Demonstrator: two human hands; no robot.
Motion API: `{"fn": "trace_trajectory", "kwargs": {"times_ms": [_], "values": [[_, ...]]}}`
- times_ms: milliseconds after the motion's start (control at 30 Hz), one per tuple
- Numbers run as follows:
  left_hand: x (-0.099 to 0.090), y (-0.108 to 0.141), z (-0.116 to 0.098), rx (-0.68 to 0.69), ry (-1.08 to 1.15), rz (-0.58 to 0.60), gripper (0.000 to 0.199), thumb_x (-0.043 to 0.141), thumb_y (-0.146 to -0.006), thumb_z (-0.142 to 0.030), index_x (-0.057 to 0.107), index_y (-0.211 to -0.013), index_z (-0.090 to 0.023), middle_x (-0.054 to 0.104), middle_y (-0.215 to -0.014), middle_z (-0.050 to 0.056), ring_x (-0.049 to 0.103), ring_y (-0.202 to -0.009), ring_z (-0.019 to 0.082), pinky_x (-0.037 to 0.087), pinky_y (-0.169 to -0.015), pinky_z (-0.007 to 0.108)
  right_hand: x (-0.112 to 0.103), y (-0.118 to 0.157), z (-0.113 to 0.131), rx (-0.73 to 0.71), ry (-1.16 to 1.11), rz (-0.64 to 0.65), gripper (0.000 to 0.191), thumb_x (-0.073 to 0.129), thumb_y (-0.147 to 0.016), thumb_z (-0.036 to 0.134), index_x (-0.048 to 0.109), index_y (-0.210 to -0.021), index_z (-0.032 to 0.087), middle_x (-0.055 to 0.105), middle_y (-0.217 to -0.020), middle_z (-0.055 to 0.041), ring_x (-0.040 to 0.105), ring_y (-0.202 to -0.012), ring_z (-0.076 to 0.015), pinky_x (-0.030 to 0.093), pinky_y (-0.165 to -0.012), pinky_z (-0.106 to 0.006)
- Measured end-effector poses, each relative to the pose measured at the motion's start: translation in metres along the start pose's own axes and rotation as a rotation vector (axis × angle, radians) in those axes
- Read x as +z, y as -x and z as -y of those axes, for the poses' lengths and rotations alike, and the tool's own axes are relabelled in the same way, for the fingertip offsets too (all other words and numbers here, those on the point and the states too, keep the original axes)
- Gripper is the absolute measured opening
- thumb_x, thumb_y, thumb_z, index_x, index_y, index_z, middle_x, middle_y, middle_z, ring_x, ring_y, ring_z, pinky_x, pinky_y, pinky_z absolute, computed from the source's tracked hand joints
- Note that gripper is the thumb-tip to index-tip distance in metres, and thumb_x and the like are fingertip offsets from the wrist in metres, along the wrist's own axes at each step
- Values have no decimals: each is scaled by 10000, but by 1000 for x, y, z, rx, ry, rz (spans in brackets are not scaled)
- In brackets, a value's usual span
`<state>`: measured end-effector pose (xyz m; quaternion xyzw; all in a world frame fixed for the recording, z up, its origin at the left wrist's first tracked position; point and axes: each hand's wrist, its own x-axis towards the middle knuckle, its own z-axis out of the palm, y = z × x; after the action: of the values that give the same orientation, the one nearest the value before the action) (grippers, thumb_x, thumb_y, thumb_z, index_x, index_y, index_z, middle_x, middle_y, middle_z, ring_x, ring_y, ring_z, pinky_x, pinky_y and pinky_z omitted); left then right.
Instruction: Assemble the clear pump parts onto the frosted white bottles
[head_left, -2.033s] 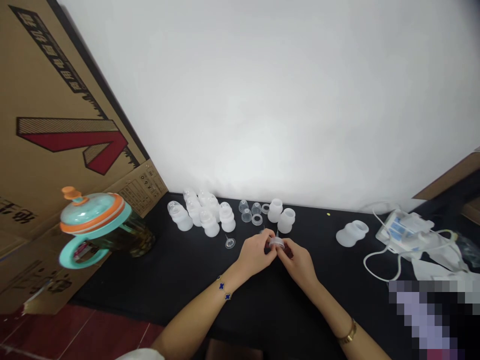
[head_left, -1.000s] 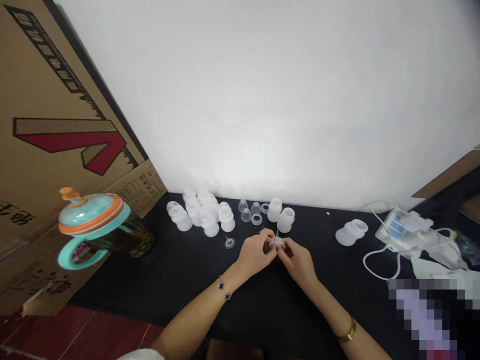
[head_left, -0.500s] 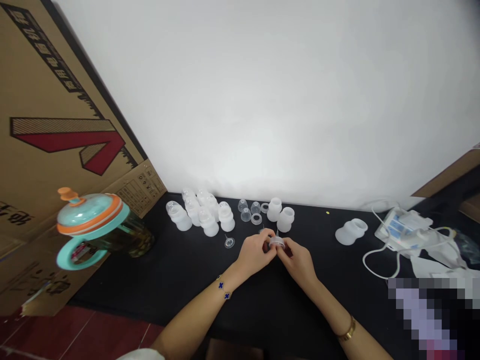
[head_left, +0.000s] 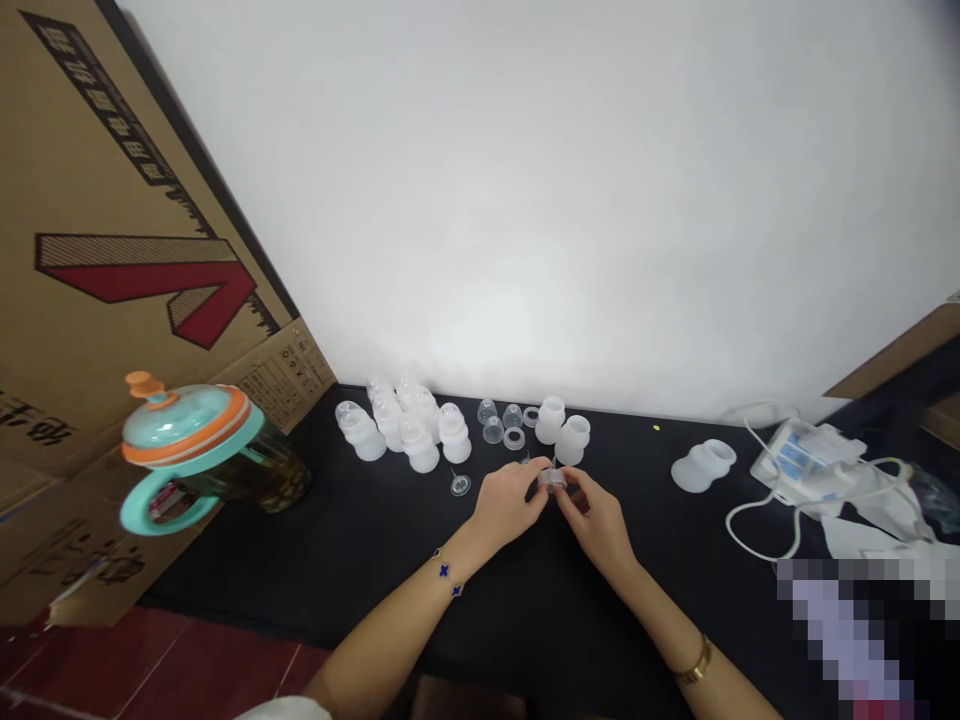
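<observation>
My left hand (head_left: 511,496) and my right hand (head_left: 597,515) meet over the black table, with fingers closed on opposite sides of a translucent bottle collar ring (head_left: 553,480). A thin nipple tip seems to point up from it. Just behind stand two open white bottles, one (head_left: 573,440) nearer and one (head_left: 550,419) farther. Left of these lie a loose collar ring (head_left: 514,438) and several clear dome caps (head_left: 493,430). A clear nipple (head_left: 460,485) rests left of my left hand. Farther left, several capped baby bottles (head_left: 418,445) stand grouped.
A large jug (head_left: 187,430) with a turquoise and orange lid stands at the left by a cardboard box (head_left: 135,270). On the right, an open white bottle (head_left: 703,466) lies tilted. Beyond it are a white cable (head_left: 757,548) and a white and blue packet (head_left: 799,455).
The ring between my hands has tipped slightly, and my right fingers have shifted along its side. The view has moved a little; the other things stay in place.
</observation>
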<state>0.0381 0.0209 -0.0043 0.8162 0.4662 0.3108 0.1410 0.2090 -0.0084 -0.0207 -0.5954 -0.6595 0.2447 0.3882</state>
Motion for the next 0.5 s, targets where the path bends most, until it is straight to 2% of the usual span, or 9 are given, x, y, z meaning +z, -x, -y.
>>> {"fn": "trace_trajectory", "kwargs": {"times_ms": [133,233,367,500], "values": [[-1,-2,-2,-76,193,8,356,608,-881,-267,545,-1231,-267,742,-968,-3,689,-848,180,538,-769,291,-1,-3,-2,88,-214,6,378,561,-915,522,654,-1089,199,730,-942,-68,652,-587,-171,527,-555,-276],[0,-3,-2,-141,370,46,306,603,-884,-266,536,-1183,-262,755,-960,-13,707,-841,174,557,-722,273,-1,-4,-1,109,-280,6,429,575,-899,555,655,-1100,184,732,-980,-88,660,-589,-177,536,-553,-282],[3,-4,-1,-205,500,57,175,605,-869,-237,548,-1035,-247,755,-886,-14,722,-778,166,561,-662,253,-1,-2,3,87,-217,19,435,563,-902,569,680,-1077,188,741,-934,-81,652,-593,-182,517,-547,-278],[2,-4,0,-209,475,31,155,614,-846,-215,553,-987,-241,745,-835,-20,716,-758,161,547,-657,242,-2,-1,5,39,-80,21,409,539,-924,548,700,-1057,196,730,-798,-48,622,-576,-178,458,-519,-261]]}}
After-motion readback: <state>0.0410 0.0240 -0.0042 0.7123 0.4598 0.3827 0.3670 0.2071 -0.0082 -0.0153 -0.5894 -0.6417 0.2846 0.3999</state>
